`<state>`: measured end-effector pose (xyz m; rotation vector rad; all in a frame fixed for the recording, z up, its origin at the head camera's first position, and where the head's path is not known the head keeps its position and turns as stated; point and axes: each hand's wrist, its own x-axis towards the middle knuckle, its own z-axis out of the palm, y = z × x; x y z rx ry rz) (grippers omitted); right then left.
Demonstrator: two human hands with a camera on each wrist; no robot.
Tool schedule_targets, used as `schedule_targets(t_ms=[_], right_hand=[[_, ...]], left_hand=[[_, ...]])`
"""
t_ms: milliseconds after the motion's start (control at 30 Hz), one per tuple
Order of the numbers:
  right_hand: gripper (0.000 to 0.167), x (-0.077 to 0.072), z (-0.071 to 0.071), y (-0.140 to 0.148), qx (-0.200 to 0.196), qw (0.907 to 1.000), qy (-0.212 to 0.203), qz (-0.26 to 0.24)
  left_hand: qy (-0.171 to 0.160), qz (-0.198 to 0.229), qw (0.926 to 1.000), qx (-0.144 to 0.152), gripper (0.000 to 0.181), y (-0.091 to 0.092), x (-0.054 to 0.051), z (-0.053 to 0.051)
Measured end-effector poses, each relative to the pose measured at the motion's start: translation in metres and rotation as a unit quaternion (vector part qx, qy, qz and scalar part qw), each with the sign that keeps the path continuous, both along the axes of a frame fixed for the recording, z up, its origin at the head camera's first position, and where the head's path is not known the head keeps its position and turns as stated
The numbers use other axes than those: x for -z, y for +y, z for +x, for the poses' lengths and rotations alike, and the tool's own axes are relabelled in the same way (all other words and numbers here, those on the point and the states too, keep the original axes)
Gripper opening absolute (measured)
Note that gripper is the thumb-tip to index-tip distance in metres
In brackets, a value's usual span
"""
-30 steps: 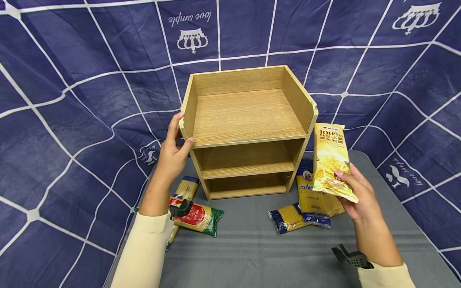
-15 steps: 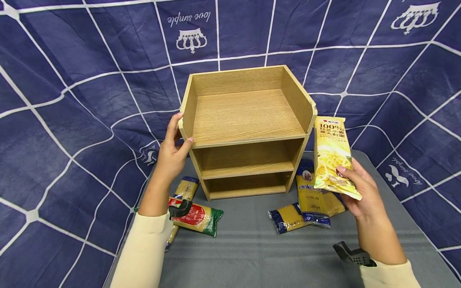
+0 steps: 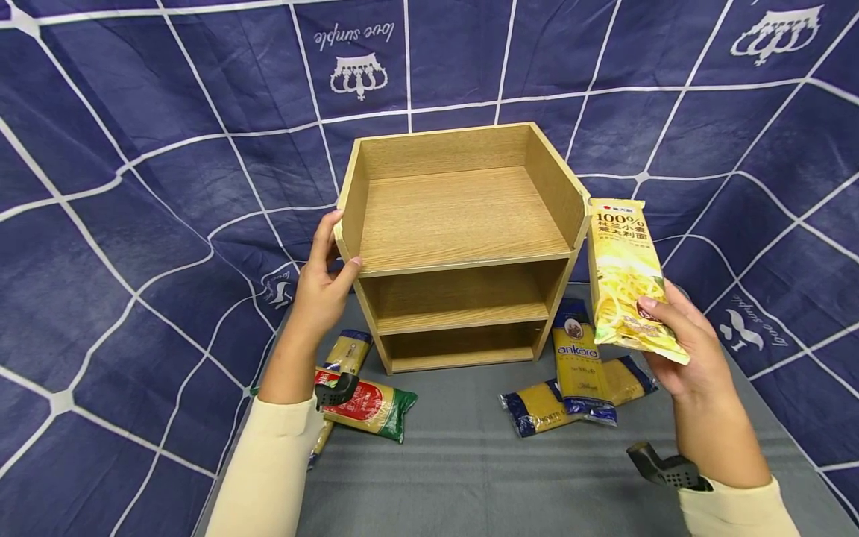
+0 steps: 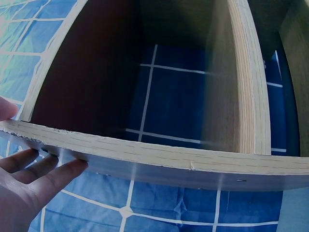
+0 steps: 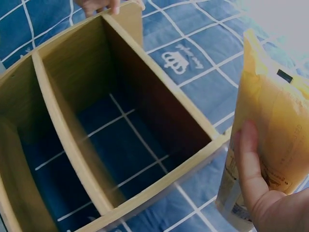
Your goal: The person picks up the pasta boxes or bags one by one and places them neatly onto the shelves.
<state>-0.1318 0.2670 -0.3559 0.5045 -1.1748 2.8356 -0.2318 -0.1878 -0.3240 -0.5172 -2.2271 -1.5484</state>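
A three-level wooden shelf (image 3: 463, 261) stands upright in the middle of the table. My left hand (image 3: 321, 287) grips its left side panel near the top front corner, thumb over the front edge. In the left wrist view the fingers (image 4: 60, 175) lie along the panel's outer face. My right hand (image 3: 691, 347) holds a yellow pack of spaghetti (image 3: 627, 276) by its lower end, thumb across the printed front. The pack is raised and tilted just right of the shelf, its top end level with the upper side panel. Whether it touches the panel, I cannot tell.
Right of the shelf, an Ankara pasta pack (image 3: 580, 365) lies across another blue-and-gold pasta pack (image 3: 537, 406). On the left, a red-and-green pasta pack (image 3: 369, 406) overlaps a blue-and-gold pack (image 3: 350, 350), partly behind my forearm. Blue checked cloth (image 3: 456, 60) surrounds the grey table (image 3: 463, 462).
My right hand has lifted the pack of spaghetti higher and slightly to the right, uncovering more of the packs beneath it. The left hand and the shelf stay where they were.
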Motion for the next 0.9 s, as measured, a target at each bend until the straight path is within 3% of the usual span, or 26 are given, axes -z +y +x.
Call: schedule_targets(t_ms=[433, 733, 900], right_hand=[[0.048, -0.022, -0.006, -0.001, -0.014, 0.9994, 0.029, -0.013], [0.047, -0.030, -0.008, 0.001, -0.047, 0.9962, 0.048, -0.055], [0.048, -0.036, -0.009, 0.001, -0.053, 0.9961, 0.050, -0.049]], left_hand=[[-0.005, 0.003, 1.0000, 0.000, 0.066, 0.000, -0.001, 0.001], [-0.006, 0.007, 0.9999, 0.006, 0.066, 0.002, -0.002, -0.001], [-0.006, 0.010, 0.9999, 0.003, 0.066, 0.002, -0.002, 0.000]])
